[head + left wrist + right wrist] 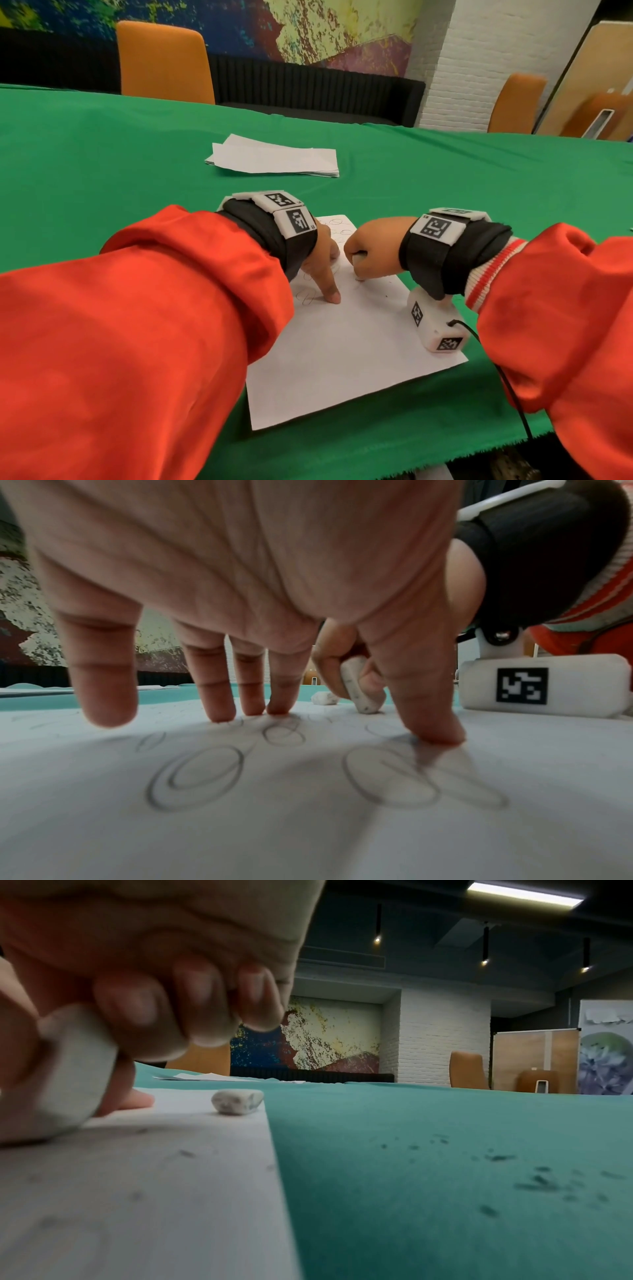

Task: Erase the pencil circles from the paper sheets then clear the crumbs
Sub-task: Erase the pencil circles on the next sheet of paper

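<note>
a white paper sheet (342, 349) is laid on the green-covered desk (102, 154), close to the near edge, and both hands are placed on its far half. the left hand (320, 263) is spread flat-fingered over the sheet, its fingers (219, 685) held straight and apart, with the fingertips and the thumb pressed down on the paper; nothing is gripped by it. several pencil circles (198, 775) are seen under and just in front of this hand in the left wrist view, some of them drawn double and overlapping. the right hand (373, 246) is curled into a fist just beside the left one, and a white eraser (359, 688) is pinched between its thumb and bent fingers, with the lower end of the eraser set against the paper. in the right wrist view the same eraser (72, 1074) is seen clamped in the closed fingers and touching the sheet. a second, smaller eraser piece (236, 1102), grey-smudged, is left lying loose near the far right edge of the sheet. dark crumbs (541, 1180) are scattered on the green cloth to the right of the paper, and a few are seen on the paper itself. a stack of further paper sheets (274, 157) is placed well apart, farther back on the desk. orange chairs (164, 61) are stood behind the desk.
</note>
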A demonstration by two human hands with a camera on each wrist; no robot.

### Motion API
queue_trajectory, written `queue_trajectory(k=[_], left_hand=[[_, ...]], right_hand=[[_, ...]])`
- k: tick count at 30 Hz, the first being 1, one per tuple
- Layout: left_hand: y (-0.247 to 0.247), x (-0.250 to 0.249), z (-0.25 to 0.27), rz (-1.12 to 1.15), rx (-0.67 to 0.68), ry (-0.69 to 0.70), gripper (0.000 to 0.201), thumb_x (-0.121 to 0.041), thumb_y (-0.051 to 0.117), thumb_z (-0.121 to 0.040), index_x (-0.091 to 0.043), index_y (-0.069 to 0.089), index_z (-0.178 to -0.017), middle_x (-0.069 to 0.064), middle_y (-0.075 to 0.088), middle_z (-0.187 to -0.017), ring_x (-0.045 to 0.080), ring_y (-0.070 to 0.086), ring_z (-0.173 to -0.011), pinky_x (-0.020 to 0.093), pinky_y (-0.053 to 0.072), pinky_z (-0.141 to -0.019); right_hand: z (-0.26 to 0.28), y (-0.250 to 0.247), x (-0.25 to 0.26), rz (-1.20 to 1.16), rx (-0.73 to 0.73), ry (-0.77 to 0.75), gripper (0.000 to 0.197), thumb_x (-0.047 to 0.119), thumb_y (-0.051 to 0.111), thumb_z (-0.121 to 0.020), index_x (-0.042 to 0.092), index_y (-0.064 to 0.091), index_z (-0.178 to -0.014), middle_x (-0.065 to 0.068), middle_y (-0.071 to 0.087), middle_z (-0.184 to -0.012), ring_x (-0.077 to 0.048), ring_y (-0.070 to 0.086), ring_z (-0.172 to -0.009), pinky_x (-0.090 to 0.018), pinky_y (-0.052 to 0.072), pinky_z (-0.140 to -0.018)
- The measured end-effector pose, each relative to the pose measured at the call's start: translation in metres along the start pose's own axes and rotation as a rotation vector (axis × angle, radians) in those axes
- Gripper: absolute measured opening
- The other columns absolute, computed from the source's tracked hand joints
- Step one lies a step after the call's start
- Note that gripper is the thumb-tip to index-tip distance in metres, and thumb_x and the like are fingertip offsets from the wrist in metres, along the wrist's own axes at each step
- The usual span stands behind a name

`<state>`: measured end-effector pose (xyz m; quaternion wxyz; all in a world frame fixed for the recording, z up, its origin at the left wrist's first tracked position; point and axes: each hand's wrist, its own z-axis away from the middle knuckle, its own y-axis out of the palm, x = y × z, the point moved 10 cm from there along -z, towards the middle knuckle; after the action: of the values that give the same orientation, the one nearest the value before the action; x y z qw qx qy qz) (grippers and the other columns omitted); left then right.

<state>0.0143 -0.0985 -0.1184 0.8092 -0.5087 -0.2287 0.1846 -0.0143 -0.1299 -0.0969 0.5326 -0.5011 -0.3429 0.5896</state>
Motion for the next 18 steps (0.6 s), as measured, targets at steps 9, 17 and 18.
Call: queue_trajectory(k=[9,17,18], left_hand=[[0.0013,0.0011,-0.0025,0.015,0.007,0.012,0.077,-0.061,0.061,-0.079,-0.017,0.043,-0.140,0.003,0.045,-0.141,0.014,0.037,-0.096,0.026,0.030,-0.060],[-0.0002,0.0007,0.0011,-0.001,0.003,0.002,0.076,-0.061,0.059,-0.080,-0.019,0.041,-0.141,0.002,0.043,-0.142,0.017,0.043,-0.106,0.025,0.027,-0.078],[-0.0001,0.0007,0.0010,0.004,0.004,0.004,0.075,-0.061,0.060,-0.080,-0.019,0.042,-0.140,0.002,0.044,-0.142,0.016,0.040,-0.101,0.026,0.027,-0.078]], right_hand=[[-0.0001,0.0005,-0.0005,0.004,0.011,0.023,0.021,0.024,0.051,-0.084,0.021,0.047,-0.064,0.006,0.043,-0.062,-0.011,0.037,-0.055,-0.022,0.029,-0.051],[0.0002,0.0012,0.0023,-0.041,0.013,-0.010,0.022,0.024,0.054,-0.082,0.021,0.047,-0.062,0.006,0.044,-0.061,-0.011,0.037,-0.055,-0.023,0.030,-0.051],[-0.0001,0.0009,0.0034,-0.035,0.010,-0.015,0.022,0.023,0.053,-0.082,0.020,0.046,-0.062,0.006,0.043,-0.061,-0.011,0.037,-0.054,-0.023,0.030,-0.051]])
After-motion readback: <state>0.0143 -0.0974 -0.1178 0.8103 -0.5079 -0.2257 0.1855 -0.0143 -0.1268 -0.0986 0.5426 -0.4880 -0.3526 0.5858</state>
